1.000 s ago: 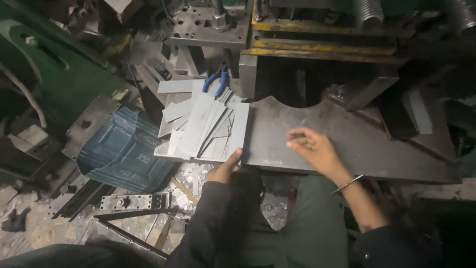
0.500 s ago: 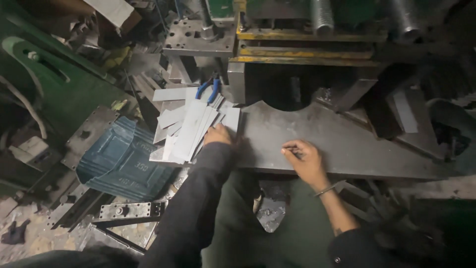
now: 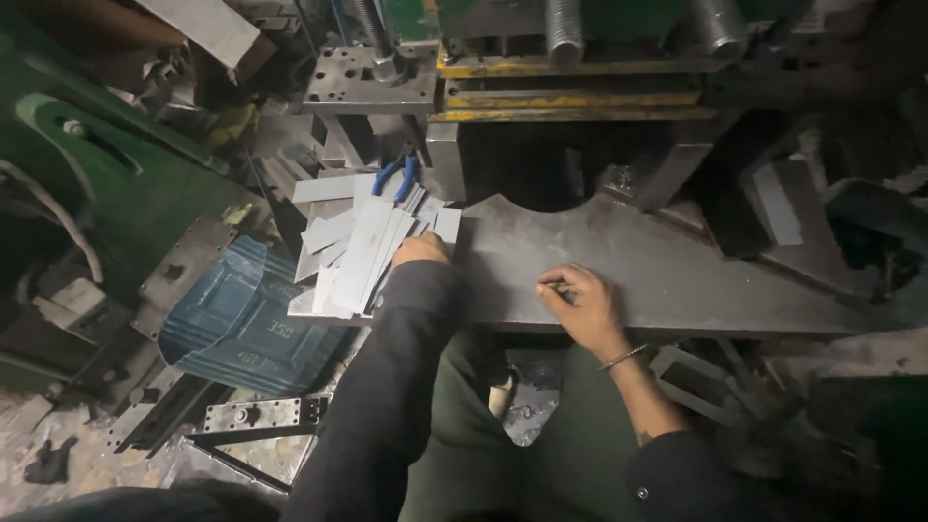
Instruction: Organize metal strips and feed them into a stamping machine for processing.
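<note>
The work surface is a flat grey steel press table (image 3: 677, 280) with a half-round cut-out in its far edge, set in front of a heavy press with a yellow-painted steel frame (image 3: 570, 82) and threaded columns. The surroundings are a dim, cluttered workshop: a green machine body (image 3: 106, 164) stands to the left, a dark blue embossed sheet-metal panel (image 3: 246, 324) lies below the table's left end, and a pair of blue-handled pliers (image 3: 396, 177) rests near the far left corner.

A loose stack of thin grey rectangular sheet-metal strips (image 3: 362, 251) lies fanned over the left end of the table, partly overhanging its left edge. The strips' long axes run roughly from the near edge toward the far edge, tilted slightly to the right at the far ends.

The left hand (image 3: 420, 249), in a dark sleeve, rests on the right side of the stack; finger positions cannot be told. The right hand (image 3: 580, 304) rests near the near edge at mid-table, fingers curled and pinched together; whether it grips anything cannot be told. A thin metal bangle (image 3: 626, 358) circles its wrist.
</note>
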